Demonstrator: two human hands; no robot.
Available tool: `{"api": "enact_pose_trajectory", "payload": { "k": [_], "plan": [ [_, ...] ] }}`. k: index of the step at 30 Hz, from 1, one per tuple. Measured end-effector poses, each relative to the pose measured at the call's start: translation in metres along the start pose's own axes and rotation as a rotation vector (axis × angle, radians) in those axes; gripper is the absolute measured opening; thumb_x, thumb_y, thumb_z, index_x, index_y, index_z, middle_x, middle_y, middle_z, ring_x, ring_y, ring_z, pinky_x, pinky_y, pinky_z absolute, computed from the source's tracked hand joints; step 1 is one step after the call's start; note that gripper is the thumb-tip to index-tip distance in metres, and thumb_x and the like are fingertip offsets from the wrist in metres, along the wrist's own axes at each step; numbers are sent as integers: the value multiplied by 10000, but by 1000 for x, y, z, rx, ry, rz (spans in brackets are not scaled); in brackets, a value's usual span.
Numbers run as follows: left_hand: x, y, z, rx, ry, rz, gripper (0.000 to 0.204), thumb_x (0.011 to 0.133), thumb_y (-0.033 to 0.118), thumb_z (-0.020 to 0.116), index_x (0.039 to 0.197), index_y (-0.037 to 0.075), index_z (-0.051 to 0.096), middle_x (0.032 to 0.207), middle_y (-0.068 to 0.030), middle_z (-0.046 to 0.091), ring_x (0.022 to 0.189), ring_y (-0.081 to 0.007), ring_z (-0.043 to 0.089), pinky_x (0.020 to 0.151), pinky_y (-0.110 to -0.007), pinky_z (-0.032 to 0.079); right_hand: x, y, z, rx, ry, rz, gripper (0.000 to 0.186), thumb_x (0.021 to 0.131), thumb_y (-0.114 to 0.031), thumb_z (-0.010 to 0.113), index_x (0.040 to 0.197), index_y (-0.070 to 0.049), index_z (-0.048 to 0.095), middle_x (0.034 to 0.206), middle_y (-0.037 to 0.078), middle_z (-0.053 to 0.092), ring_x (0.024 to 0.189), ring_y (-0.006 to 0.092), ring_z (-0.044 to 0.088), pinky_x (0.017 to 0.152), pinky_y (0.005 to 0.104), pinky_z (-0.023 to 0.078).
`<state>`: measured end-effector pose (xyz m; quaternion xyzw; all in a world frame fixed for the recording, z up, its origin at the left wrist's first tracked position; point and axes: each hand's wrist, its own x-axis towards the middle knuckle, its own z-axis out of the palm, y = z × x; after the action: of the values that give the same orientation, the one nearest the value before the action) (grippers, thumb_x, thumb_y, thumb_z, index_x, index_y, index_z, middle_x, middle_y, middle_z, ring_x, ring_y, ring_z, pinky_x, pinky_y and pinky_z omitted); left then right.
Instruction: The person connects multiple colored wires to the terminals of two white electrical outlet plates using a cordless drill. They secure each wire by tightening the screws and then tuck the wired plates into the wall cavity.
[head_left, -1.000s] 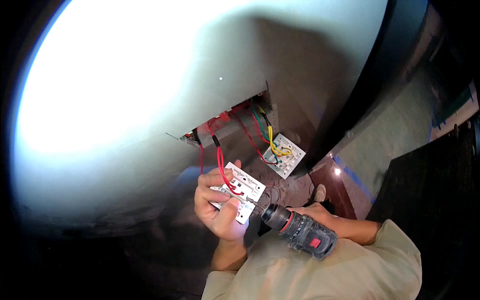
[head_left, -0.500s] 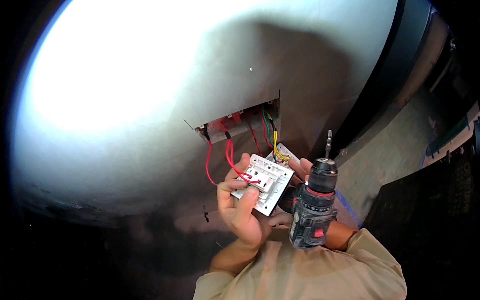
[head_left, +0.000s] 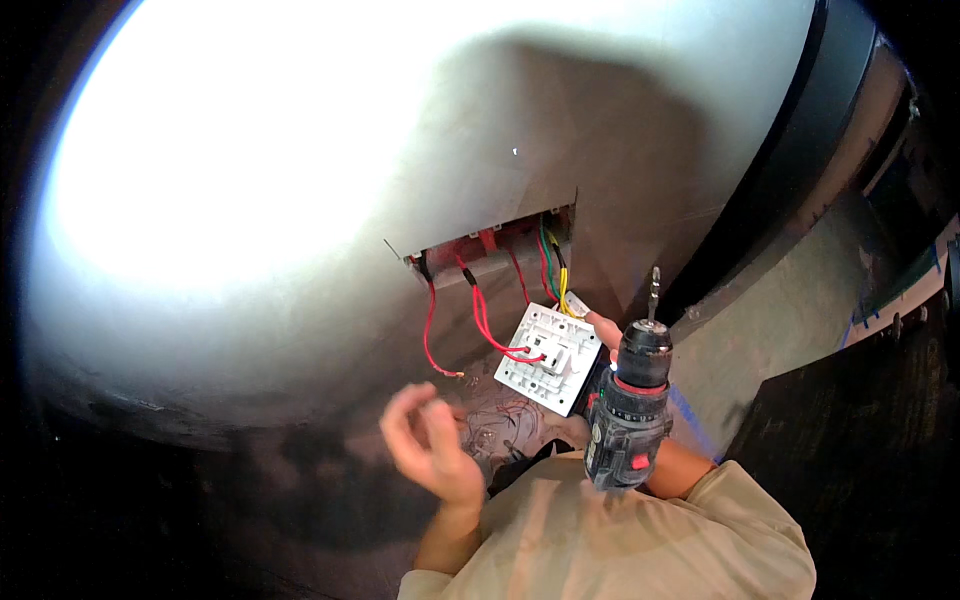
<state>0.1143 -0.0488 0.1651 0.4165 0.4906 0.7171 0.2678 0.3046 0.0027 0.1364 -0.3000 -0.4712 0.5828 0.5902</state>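
Note:
My left hand (head_left: 428, 445) is empty, its fingers apart and slightly curled, just below the bare end of a loose red wire (head_left: 432, 335). My right hand (head_left: 604, 330) is mostly hidden behind a cordless drill (head_left: 630, 420), whose bit points up; its grip seems to be in that hand. Some fingers show at the edge of a white wall switch (head_left: 550, 370), seen from its back, with two red wires running into it. Behind it, partly covered, is a second white plate (head_left: 575, 303) with yellow, green and red wires. What supports the switch is hidden.
The wires come out of a rectangular wall box (head_left: 500, 250) cut into the pale wall (head_left: 330, 300). Wire scraps (head_left: 505, 425) lie below. A dark curved frame (head_left: 770, 160) runs along the right, beside a dark panel (head_left: 850, 400).
My left hand has let go of the wall switch and moved left and down, opening. The switch has shifted slightly right. The drill stays nearly in place.

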Motion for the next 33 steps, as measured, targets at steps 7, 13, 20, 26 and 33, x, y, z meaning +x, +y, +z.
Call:
{"api": "enact_pose_trajectory", "payload": {
  "k": [7,13,20,26,33],
  "plan": [
    [57,12,8,-391,-98,-411,201,1003,138,624,1113,-27,660,897,-107,693,716,-185,647,620,-291,516,-1,32,-6,212,71,58,686,804,-120,846,1389,1,509,1352,204,618,1220,308,624,1065,439,476],
    [74,29,28,-618,-119,-541,155,971,106,649,1060,-19,667,872,-96,678,713,-188,630,669,-314,523,4,-10,-8,-622,-185,-560,715,771,-99,871,1377,25,511,1445,315,528,1362,524,489,1142,588,365],
    [69,48,55,-117,-125,-177,120,814,-14,786,919,-22,727,856,-31,626,746,-93,540,672,-250,433,0,-11,-15,-571,-198,-298,780,771,-89,855,1447,-2,475,1493,245,505,1346,308,542,1136,415,400],
    [65,35,49,145,-147,27,161,739,-5,834,867,-10,737,959,-24,533,806,-97,493,676,-237,386,-5,24,-29,-317,-143,-30,974,810,-112,850,1599,-16,287,1542,147,495,1354,206,528,1142,368,405],
    [67,27,47,286,-136,183,178,726,-30,823,881,-23,735,971,-61,552,836,-143,536,711,-268,427,0,22,-8,173,84,453,955,807,-189,866,1578,-77,314,1547,141,476,1371,274,525,1153,409,398]
  ]
}}
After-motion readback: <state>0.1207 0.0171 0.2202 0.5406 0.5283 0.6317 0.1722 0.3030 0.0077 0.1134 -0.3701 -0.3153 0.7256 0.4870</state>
